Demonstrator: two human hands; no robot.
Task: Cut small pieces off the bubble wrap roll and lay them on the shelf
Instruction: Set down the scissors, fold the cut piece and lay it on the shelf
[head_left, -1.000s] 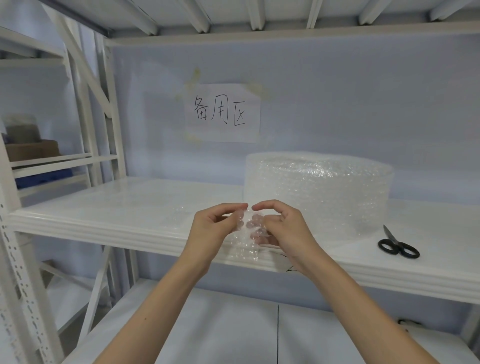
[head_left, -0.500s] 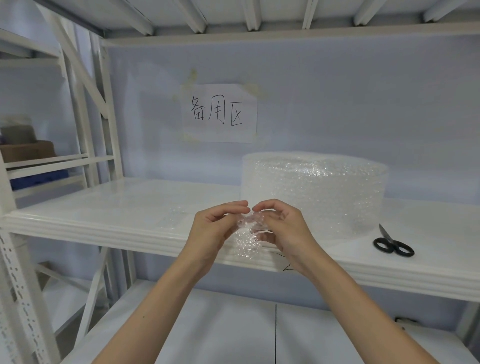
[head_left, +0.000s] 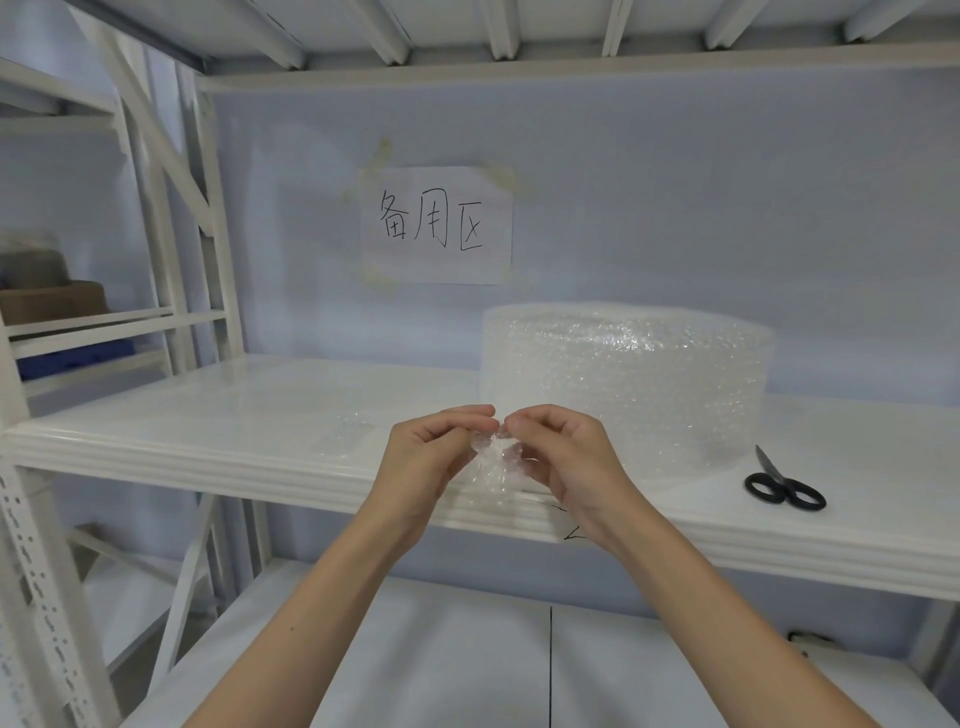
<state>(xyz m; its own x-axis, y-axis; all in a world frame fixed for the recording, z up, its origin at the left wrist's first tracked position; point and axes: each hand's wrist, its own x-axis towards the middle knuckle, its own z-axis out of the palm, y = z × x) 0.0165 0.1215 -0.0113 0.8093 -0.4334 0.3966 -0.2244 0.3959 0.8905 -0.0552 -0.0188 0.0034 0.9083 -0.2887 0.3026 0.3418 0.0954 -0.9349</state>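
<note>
Clear bubble wrap piece (head_left: 492, 467) pinched between left hand (head_left: 426, 462) and right hand (head_left: 563, 460), before the shelf (head_left: 208, 441)

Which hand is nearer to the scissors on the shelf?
Right. The right hand is just left of the scissors, with bare shelf between; the left hand is farther left, pinching the same small bubble wrap piece.

Clear, bubble-dotted plastic wrap roll (head_left: 626, 384) on a glossy white metal shelf (head_left: 208, 415); black-handled scissors (head_left: 783, 486); white paper sign (head_left: 436, 226) with black characters.
</note>
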